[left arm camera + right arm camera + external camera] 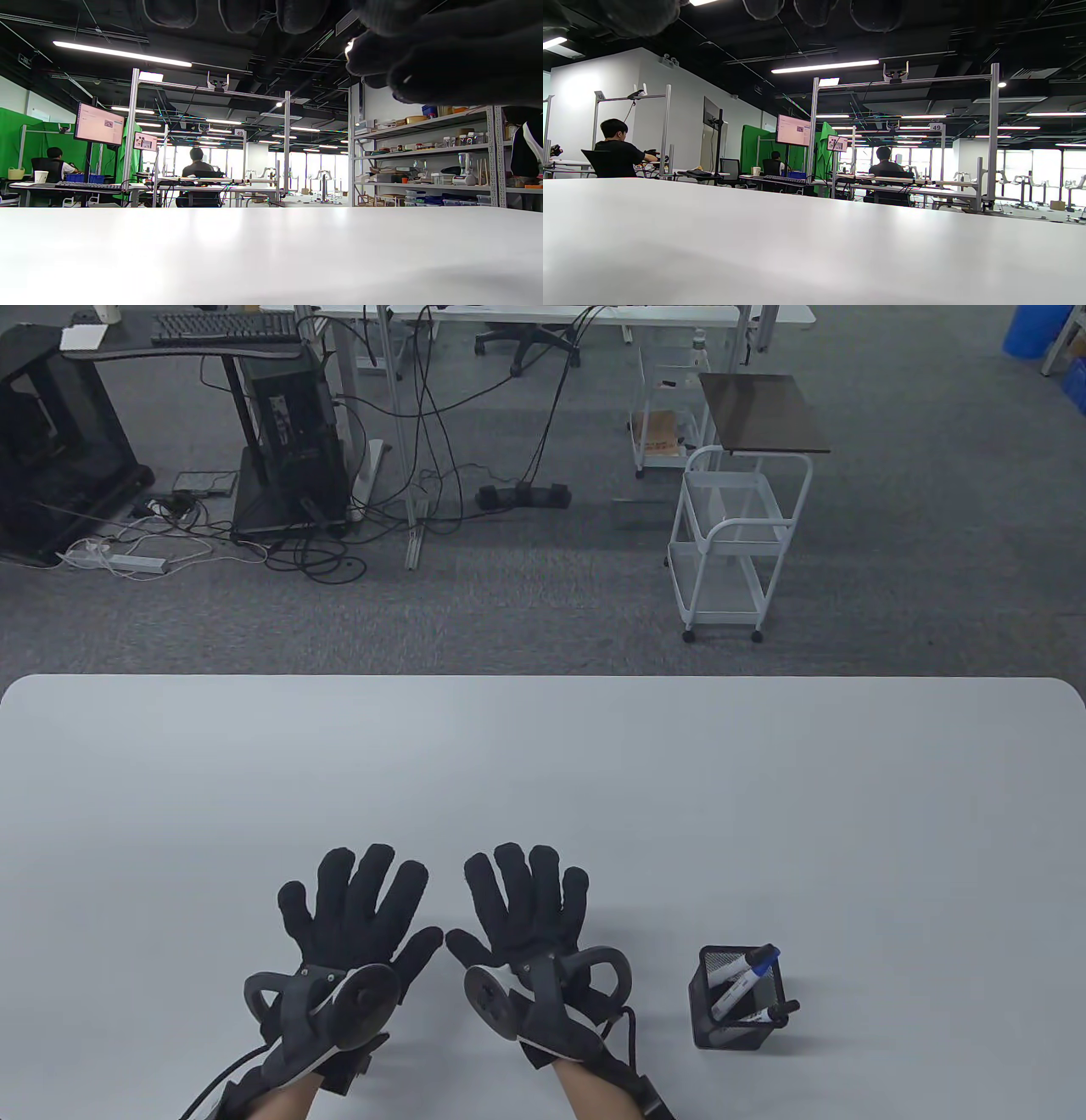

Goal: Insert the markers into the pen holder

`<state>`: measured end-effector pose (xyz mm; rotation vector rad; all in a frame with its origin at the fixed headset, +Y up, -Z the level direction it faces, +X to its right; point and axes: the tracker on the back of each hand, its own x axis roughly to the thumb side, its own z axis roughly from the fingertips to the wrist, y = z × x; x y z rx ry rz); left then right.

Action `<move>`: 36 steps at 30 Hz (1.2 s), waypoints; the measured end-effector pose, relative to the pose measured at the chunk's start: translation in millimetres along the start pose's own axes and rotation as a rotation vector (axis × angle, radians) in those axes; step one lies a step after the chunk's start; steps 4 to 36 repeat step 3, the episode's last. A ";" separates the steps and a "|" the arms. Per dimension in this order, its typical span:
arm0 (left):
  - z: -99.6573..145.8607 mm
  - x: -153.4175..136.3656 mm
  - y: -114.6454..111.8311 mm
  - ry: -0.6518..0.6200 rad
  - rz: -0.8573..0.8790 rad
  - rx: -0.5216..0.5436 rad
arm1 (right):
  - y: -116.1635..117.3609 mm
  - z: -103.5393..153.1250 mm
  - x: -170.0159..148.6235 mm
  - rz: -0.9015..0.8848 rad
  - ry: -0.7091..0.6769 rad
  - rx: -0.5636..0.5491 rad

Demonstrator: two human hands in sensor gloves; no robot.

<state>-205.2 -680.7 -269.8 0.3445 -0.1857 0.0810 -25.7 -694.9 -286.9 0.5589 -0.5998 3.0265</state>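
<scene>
A black mesh pen holder (736, 1022) stands near the table's front right. Inside it lean a white marker with a blue cap (747, 962), a second white marker (736, 991) and a marker with a black cap (774, 1011). My left hand (356, 912) and right hand (522, 903) lie flat on the white table (543, 780), fingers spread, side by side left of the holder. Both hold nothing. In the left wrist view my fingertips (254, 12) hang at the top edge; in the right wrist view the fingertips (814, 10) do too. Neither wrist view shows the holder.
Beyond the table's far edge is grey carpet with a white wire cart (734, 543), a small dark side table (762, 414), and a desk with a computer tower (293, 432) and cables.
</scene>
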 end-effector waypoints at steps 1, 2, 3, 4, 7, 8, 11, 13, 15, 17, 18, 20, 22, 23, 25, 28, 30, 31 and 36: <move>0.1 0.1 0.0 0.000 0.000 0.000 | -0.1 0.0 0.2 0.001 0.000 0.001; 0.1 0.2 -0.2 0.000 0.000 -0.001 | -0.1 0.0 0.4 0.002 -0.001 0.001; 0.1 0.4 -0.1 -0.001 0.000 -0.004 | -0.4 0.2 0.5 0.004 -0.002 -0.001; 0.1 0.4 -0.1 -0.001 0.000 -0.004 | -0.4 0.2 0.5 0.004 -0.002 -0.001; 0.1 0.4 -0.1 -0.001 0.000 -0.004 | -0.4 0.2 0.5 0.004 -0.002 -0.001; 0.1 0.4 -0.1 -0.001 0.000 -0.004 | -0.4 0.2 0.5 0.004 -0.002 -0.001; 0.1 0.4 -0.1 -0.001 0.000 -0.004 | -0.4 0.2 0.5 0.004 -0.002 -0.001; 0.1 0.4 -0.1 -0.001 0.000 -0.004 | -0.4 0.2 0.5 0.004 -0.002 -0.001; 0.1 0.4 -0.1 -0.001 0.000 -0.004 | -0.4 0.2 0.5 0.004 -0.002 -0.001; 0.1 0.4 -0.1 -0.001 0.000 -0.004 | -0.4 0.2 0.5 0.004 -0.002 -0.001; 0.1 0.4 -0.1 -0.001 0.000 -0.004 | -0.4 0.2 0.5 0.004 -0.002 -0.001; 0.1 0.4 -0.1 -0.001 0.000 -0.004 | -0.4 0.2 0.5 0.004 -0.002 -0.001; 0.1 0.4 -0.1 -0.001 0.000 -0.004 | -0.4 0.2 0.5 0.004 -0.002 -0.001; 0.1 0.4 -0.1 -0.001 0.000 -0.004 | -0.4 0.2 0.5 0.004 -0.002 -0.001; 0.1 0.4 -0.1 -0.001 0.000 -0.004 | -0.4 0.2 0.5 0.004 -0.002 -0.001; 0.1 0.4 -0.1 -0.001 0.000 -0.004 | -0.4 0.2 0.5 0.004 -0.002 -0.001; 0.1 0.4 -0.1 -0.001 0.000 -0.004 | -0.4 0.2 0.5 0.004 -0.002 -0.001; 0.1 0.4 -0.1 -0.001 0.000 -0.004 | -0.4 0.2 0.5 0.004 -0.002 -0.001; 0.1 0.4 -0.1 -0.001 0.000 -0.004 | -0.4 0.2 0.5 0.004 -0.002 -0.001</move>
